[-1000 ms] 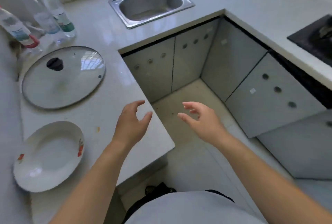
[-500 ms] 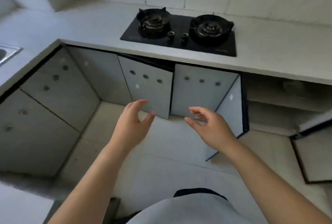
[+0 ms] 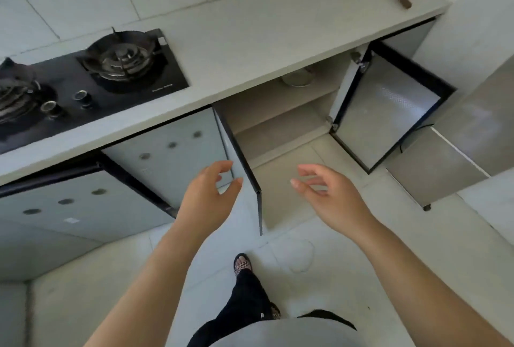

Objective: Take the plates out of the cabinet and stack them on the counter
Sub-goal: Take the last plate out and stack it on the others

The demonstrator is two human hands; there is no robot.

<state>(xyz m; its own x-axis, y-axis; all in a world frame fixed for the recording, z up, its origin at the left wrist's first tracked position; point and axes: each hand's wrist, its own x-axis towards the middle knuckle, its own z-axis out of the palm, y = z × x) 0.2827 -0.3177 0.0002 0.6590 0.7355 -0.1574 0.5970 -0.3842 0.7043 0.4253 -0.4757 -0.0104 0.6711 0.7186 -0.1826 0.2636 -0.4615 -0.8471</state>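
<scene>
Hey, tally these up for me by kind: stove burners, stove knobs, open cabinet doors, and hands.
Burners: 2
Knobs: 2
Open doors: 2
Hands: 2, the left hand and the right hand, both empty
Total: 8

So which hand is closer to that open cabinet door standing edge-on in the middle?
Left. The left hand hovers right beside the open door, thumb almost at its dark edge; the right hand is farther off to its right.
</scene>
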